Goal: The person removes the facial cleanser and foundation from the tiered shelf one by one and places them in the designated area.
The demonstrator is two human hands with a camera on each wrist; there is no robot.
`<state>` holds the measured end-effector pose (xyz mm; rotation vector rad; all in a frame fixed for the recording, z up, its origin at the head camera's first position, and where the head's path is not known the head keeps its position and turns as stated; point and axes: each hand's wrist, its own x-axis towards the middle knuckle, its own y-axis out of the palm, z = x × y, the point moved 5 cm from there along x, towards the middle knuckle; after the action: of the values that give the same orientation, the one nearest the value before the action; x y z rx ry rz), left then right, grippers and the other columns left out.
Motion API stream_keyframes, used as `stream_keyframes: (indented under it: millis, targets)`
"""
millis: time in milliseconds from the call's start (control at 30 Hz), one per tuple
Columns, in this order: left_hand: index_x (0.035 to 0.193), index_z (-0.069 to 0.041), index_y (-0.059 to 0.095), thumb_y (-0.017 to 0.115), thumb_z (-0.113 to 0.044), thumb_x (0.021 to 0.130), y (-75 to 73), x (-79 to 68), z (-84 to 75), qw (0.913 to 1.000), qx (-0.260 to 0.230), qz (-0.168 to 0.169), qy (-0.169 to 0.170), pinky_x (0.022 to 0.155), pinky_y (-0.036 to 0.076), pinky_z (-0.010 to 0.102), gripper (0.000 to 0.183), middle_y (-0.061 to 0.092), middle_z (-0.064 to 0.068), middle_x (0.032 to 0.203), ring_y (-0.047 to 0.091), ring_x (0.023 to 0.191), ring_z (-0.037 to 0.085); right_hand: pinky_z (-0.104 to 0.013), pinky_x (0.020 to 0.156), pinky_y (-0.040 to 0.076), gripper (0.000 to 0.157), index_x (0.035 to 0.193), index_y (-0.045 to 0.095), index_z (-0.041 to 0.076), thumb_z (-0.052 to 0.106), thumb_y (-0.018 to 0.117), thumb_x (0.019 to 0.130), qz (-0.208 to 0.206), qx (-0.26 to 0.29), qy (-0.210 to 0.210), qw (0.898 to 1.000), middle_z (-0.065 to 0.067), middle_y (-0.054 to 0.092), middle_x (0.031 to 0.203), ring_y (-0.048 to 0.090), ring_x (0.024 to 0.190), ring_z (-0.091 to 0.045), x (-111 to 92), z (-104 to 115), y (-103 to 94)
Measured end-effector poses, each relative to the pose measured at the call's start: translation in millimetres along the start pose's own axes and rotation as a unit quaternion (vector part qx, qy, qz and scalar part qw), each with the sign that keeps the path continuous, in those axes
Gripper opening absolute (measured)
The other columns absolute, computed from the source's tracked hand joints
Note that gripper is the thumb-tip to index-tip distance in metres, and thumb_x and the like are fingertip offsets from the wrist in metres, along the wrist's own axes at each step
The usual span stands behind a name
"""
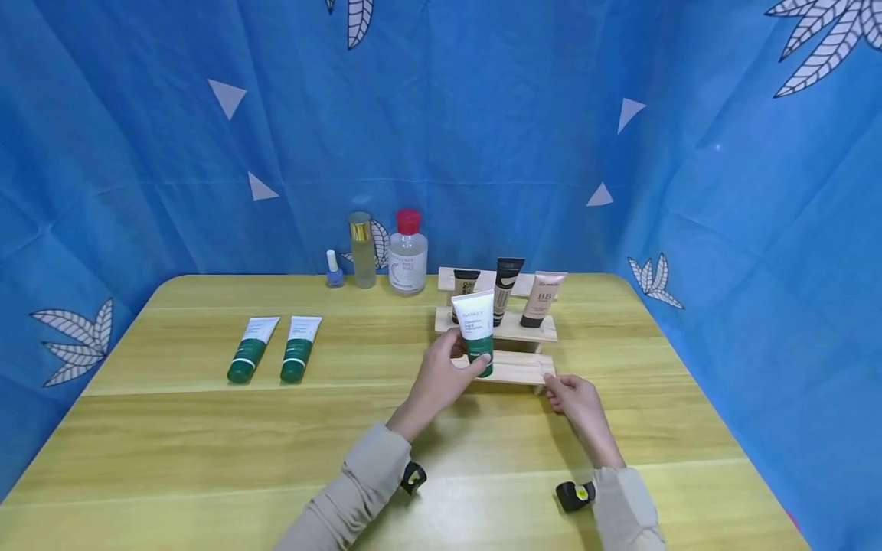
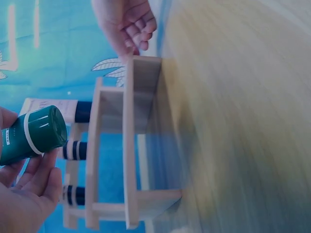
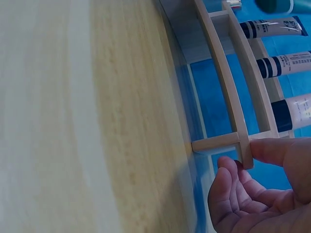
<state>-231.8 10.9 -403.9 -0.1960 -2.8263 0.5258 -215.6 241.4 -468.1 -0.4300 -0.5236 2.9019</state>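
1. The left hand (image 1: 441,371) grips a green-and-white tube (image 1: 477,325), cap down, near the rack's (image 1: 520,368) eight o'clock side.
2. The right hand (image 1: 577,399) pinches the rack at four o'clock, thumb and fingers closed on it.
3. Two matching tubes (image 1: 297,350) lie at the left hand's nine o'clock.

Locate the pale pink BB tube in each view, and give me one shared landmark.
Head: right of center, the BB tube stands rightmost on the wooden rack.
Left wrist: left side, uppermost of the rack's three tubes.
Right wrist: at the right edge, cut off by the frame, lowest of the rack's three tubes.
Shared landmark: the wooden rack.
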Motion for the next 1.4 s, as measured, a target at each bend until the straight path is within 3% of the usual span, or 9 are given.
stream_keyframes:
  millis: [233, 500, 700, 1167, 1400]
  targets:
    - [0.118, -0.004, 0.057, 0.07, -0.018, 0.083, -23.4, -10.4, -3.7, 0.9986, -0.036, -0.039, -0.002, 0.086, 0.05, 0.047, 0.04, 0.064, 0.01, 0.106, 0.06, 0.091, 0.023, -0.018, 0.061, 0.05, 0.037, 0.108, 0.055, -0.012, 0.022, 0.056, 0.095, -0.011, -0.013, -0.007, 1.0, -0.007, 0.062, 0.08, 0.056, 0.065, -0.008, 0.2, 1.4, -1.3]
    - [0.119, -0.004, 0.057, 0.07, -0.02, 0.084, -41.2, -19.3, -6.8, 0.9973, -0.042, -0.06, -0.01, 0.088, 0.049, 0.048, 0.04, 0.063, 0.01, 0.109, 0.062, 0.093, 0.024, -0.02, 0.061, 0.05, 0.042, 0.12, 0.051, -0.011, 0.021, 0.059, 0.093, -0.032, -0.026, -0.02, 0.999, -0.01, 0.066, 0.083, 0.057, 0.065, -0.008, 0.2, 2.4, -4.3]
    - [0.12, -0.005, 0.057, 0.07, -0.023, 0.085, -48.1, -22.7, -9.4, 0.9969, -0.043, -0.062, -0.023, 0.088, 0.05, 0.045, 0.041, 0.064, 0.01, 0.11, 0.063, 0.094, 0.024, -0.022, 0.061, 0.05, 0.043, 0.126, 0.05, -0.007, 0.02, 0.06, 0.093, -0.044, -0.036, -0.031, 0.998, -0.013, 0.067, 0.083, 0.059, 0.065, -0.009, 0.4, 4.4, -5.5]
    - [0.12, -0.005, 0.057, 0.069, -0.023, 0.085, -52.6, -24.7, -3.1, 0.9965, -0.046, -0.066, -0.022, 0.091, 0.048, 0.047, 0.042, 0.064, 0.01, 0.109, 0.063, 0.094, 0.023, -0.021, 0.06, 0.049, 0.037, 0.119, 0.053, -0.008, 0.02, 0.057, 0.095, -0.051, -0.017, -0.028, 0.998, -0.007, 0.065, 0.08, 0.058, 0.064, -0.009, 2.5, 1.6, -3.1]
    - [0.12, -0.006, 0.057, 0.07, -0.022, 0.084, -65.3, -25.4, -1.5, 0.9941, -0.054, -0.086, -0.036, 0.091, 0.048, 0.048, 0.041, 0.065, 0.009, 0.106, 0.062, 0.094, 0.023, -0.021, 0.061, 0.05, 0.036, 0.118, 0.053, -0.007, 0.019, 0.057, 0.095, -0.048, -0.014, -0.021, 0.999, -0.01, 0.066, 0.084, 0.058, 0.066, -0.009, 3.7, 3.2, -2.6]
